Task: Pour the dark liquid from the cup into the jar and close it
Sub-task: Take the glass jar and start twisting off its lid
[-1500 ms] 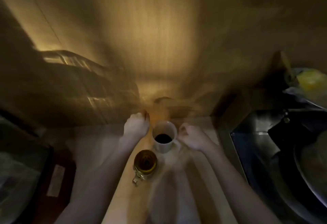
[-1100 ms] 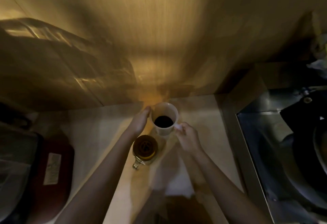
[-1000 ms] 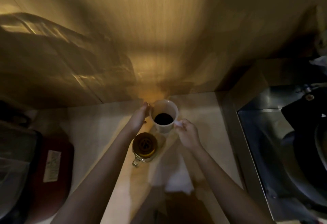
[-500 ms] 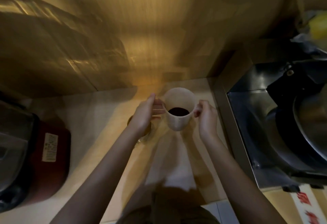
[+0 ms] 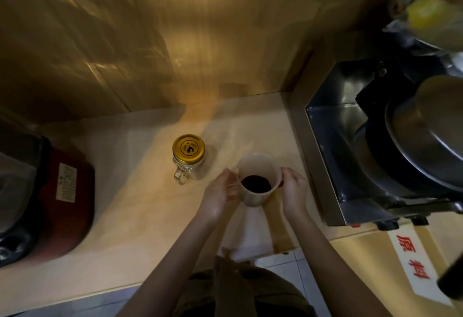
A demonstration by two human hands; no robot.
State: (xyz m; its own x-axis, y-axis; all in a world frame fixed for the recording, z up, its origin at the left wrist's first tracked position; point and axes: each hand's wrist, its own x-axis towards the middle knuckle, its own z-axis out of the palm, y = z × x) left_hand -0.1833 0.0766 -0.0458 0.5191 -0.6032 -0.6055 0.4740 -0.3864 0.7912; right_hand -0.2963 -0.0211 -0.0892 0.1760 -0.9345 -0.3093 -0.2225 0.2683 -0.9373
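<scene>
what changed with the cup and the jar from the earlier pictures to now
Both hands took hold of the cup and drew it from behind the jar toward the person: left hand, right hand. The jar kept its place, gold lid on; the dark liquid remains unpoured.

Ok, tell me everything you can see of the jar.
The jar is a small clear glass mug-style jar with a glass handle on its near side and a gold metal lid bearing a dark logo. The lid is on. It stands upright on the pale counter, left of the cup. Neither hand touches it. Its contents cannot be made out.
</scene>
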